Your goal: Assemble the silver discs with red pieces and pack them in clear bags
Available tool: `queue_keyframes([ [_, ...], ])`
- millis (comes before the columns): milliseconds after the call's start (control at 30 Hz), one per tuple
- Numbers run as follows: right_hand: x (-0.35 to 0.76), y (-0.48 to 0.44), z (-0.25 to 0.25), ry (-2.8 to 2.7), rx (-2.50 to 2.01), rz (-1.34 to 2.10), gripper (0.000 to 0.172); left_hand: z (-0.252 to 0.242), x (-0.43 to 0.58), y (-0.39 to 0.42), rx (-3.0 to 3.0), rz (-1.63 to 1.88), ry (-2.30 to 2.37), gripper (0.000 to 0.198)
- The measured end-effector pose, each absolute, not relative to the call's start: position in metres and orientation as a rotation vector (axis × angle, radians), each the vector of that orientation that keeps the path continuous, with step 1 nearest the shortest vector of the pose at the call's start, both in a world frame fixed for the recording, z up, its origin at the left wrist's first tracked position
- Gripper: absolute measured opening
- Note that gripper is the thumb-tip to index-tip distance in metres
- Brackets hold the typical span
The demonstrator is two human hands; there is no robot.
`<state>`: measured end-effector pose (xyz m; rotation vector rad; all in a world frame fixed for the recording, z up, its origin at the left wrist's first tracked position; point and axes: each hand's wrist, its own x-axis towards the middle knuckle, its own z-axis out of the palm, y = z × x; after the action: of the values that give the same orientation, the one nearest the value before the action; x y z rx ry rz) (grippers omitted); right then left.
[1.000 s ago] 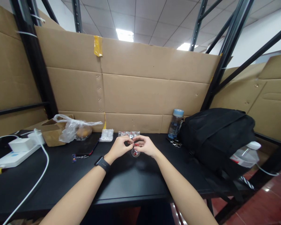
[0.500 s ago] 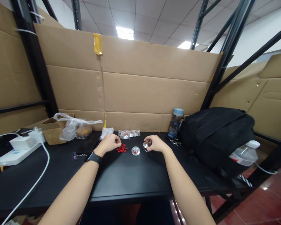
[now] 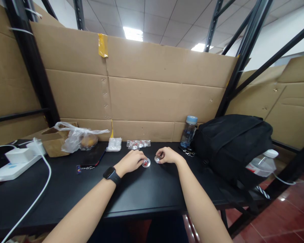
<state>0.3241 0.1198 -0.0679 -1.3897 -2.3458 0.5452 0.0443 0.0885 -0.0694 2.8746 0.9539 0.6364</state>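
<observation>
My left hand (image 3: 132, 161), with a dark watch (image 3: 111, 174) on the wrist, reaches to the left edge of a small round silvery disc (image 3: 147, 163) with a red centre. Its fingers are pinched together at the disc; whether they grip it or something else is too small to tell. My right hand (image 3: 168, 156) holds a second small shiny round piece (image 3: 157, 159) between thumb and fingers, just right of the disc. The red cords seen earlier are hidden behind my left hand.
Behind my hands lie clear packets (image 3: 138, 144) and a white packet (image 3: 114, 144). Left are a phone (image 3: 93, 156), a plastic bag (image 3: 77, 138) and a power strip (image 3: 14, 170). Right stand a water bottle (image 3: 188, 132) and a black backpack (image 3: 235, 145).
My left hand has moved right, from the red cords to the disc, uncovering the phone and white packet. My right hand has stayed almost in place with its round piece.
</observation>
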Motion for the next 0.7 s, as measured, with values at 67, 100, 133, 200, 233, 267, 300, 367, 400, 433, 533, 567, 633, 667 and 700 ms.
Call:
queue_keyframes([
  [67, 0.323, 0.119, -0.067, -2.353, -1.374, 0.473, 0.043, -0.073, 0.052, 0.086, 2.949, 0.59, 1.009, 0.028],
  [100, 0.322, 0.119, -0.067, -2.348, -1.359, 0.431, 0.041, -0.075, 0.055, 0.086, 2.969, 0.567, 1.043, 0.027],
  [133, 0.32, 0.118, -0.066, -2.34, -1.338, 0.394, 0.039, -0.077, 0.056, 0.086, 2.978, 0.552, 1.075, 0.025],
  [200, 0.314, 0.115, -0.064, -2.323, -1.294, 0.356, 0.031, -0.079, 0.058, 0.087, 2.969, 0.548, 1.119, 0.021],
  [233, 0.31, 0.113, -0.063, -2.32, -1.273, 0.352, 0.029, -0.08, 0.058, 0.087, 2.961, 0.557, 1.134, 0.02],
  [267, 0.305, 0.111, -0.062, -2.324, -1.251, 0.355, 0.027, -0.08, 0.059, 0.087, 2.953, 0.572, 1.153, 0.021],
  [300, 0.301, 0.109, -0.062, -2.335, -1.228, 0.368, 0.028, -0.081, 0.061, 0.087, 2.946, 0.588, 1.18, 0.023],
  [367, 0.292, 0.106, -0.063, -2.367, -1.175, 0.421, 0.033, -0.084, 0.064, 0.086, 2.935, 0.611, 1.238, 0.024],
  [400, 0.288, 0.105, -0.063, -2.382, -1.147, 0.453, 0.037, -0.085, 0.067, 0.086, 2.928, 0.617, 1.268, 0.024],
  [433, 0.284, 0.104, -0.065, -2.392, -1.122, 0.484, 0.042, -0.086, 0.069, 0.086, 2.919, 0.622, 1.296, 0.023],
  [533, 0.276, 0.103, -0.068, -2.396, -1.079, 0.535, 0.048, -0.089, 0.072, 0.085, 2.869, 0.637, 1.328, 0.022],
  [567, 0.274, 0.102, -0.069, -2.39, -1.088, 0.527, 0.046, -0.089, 0.072, 0.085, 2.838, 0.645, 1.332, 0.022],
  [633, 0.271, 0.102, -0.069, -2.363, -1.137, 0.491, 0.044, -0.089, 0.07, 0.086, 2.753, 0.668, 1.328, 0.023],
  [667, 0.271, 0.101, -0.069, -2.346, -1.162, 0.48, 0.044, -0.089, 0.069, 0.087, 2.698, 0.682, 1.323, 0.023],
  [700, 0.27, 0.101, -0.068, -2.327, -1.172, 0.485, 0.044, -0.088, 0.067, 0.088, 2.635, 0.705, 1.321, 0.022],
])
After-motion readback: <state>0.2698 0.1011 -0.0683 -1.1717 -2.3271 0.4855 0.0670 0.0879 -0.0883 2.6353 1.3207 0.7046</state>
